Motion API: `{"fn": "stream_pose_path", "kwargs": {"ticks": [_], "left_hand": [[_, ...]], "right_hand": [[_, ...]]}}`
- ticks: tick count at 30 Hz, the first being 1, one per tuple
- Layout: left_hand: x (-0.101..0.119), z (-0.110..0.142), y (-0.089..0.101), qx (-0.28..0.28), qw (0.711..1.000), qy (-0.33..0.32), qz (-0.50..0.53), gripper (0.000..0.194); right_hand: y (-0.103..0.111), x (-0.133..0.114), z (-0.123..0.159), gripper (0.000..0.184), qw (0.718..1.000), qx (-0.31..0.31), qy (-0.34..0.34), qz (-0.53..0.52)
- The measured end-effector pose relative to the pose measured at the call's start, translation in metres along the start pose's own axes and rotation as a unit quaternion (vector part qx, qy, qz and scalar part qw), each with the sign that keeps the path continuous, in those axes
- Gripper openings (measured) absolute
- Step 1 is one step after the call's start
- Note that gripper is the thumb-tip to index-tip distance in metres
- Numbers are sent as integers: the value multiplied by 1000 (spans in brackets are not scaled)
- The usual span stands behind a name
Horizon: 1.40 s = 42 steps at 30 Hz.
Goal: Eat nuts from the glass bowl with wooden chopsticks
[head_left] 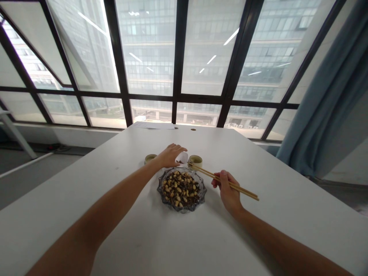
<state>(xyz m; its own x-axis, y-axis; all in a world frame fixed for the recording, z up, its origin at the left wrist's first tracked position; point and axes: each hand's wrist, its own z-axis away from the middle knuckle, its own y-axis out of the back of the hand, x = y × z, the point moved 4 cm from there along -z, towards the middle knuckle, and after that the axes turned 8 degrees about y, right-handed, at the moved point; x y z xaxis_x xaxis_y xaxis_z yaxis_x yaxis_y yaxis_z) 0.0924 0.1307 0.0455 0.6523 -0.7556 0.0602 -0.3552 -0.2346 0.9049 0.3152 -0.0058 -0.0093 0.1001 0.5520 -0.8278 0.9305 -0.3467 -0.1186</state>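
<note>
Currently my right hand [230, 195] closes around chopsticks [207, 173] right of frame centre, probably light, stiff and best gripped toward the rear, while my left hand [171, 155] curves loosely beside a white container [182, 156], its hold unclear.

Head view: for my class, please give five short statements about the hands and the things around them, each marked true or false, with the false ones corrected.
1. The right hand holds chopsticks. True.
2. The chopstick tips are deep in the seeds. False: they are beyond the glass bowl, by a greenish cup.
3. The bowl holds nuts and dark seeds. True.
4. The table is black. False: the table is white.
5. A blue curtain hangs at the picture's right. True.
</note>
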Motion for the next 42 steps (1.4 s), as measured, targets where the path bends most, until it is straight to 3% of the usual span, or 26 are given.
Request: {"fn": "stream_pose_path", "kwargs": {"ticks": [7,11,19,24,27,37,42], "left_hand": [[1,7,2,6,1000,4,8,63],[-5,7,-5,2,999,35,20,63],[-5,10,-4,21,998,46,28,60],[7,12,3,47,999,9,4,56],[12,12,6,44,999,7,-3,57],[5,11,1,45,999,18,8,59],[-14,7,-13,27,995,95,27,62]], "right_hand": [[0,-13,-5,47,997,-15,76,30],[-11,-19,-19,45,985,-66,128,92],[-50,-17,-48,43,945,-175,210,182],[-52,-25,-45,42,901,-201,315,221],[-48,-27,-43,39,881,-216,345,241],[-59,-25,-54,37,879,-265,318,237],[-48,-36,-62,51,923,-183,239,239]]}}
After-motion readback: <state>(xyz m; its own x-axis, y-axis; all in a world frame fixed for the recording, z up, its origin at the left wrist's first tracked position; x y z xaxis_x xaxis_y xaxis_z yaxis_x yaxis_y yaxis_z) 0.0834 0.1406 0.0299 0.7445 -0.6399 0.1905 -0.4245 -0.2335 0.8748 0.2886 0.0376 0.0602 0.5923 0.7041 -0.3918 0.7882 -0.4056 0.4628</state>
